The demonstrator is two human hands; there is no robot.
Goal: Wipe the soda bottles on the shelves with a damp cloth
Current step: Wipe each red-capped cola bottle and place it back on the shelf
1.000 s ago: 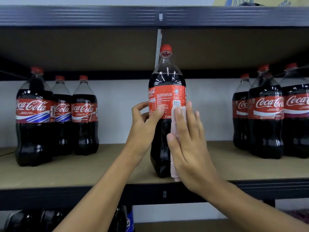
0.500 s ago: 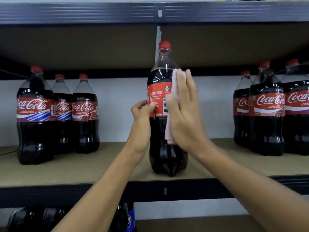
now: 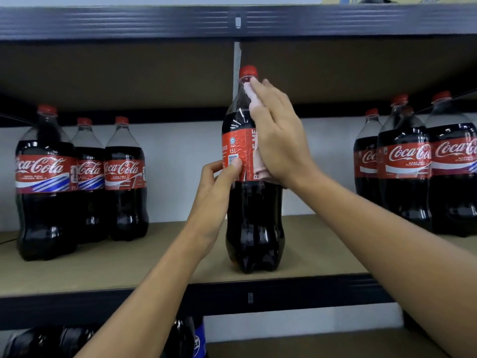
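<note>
On the wooden shelf (image 3: 103, 267), an upright red-labelled cola bottle (image 3: 254, 223) is gripped by the left hand (image 3: 214, 192), a pale pink cloth (image 3: 261, 173) pressed to its neck under the flat right hand (image 3: 278, 135).

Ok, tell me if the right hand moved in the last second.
Yes. The right hand, pressing the cloth, has climbed the middle bottle: fingertips were at the label, now at the neck under the red cap.

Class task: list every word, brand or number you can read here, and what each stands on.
"Coca-Cola": labels of the left bottles and the right bottles.
"1.5 L": label of the middle bottle.
Small print under the logos, and the middle label's vertical letters: unreadable, partly hidden.
</note>
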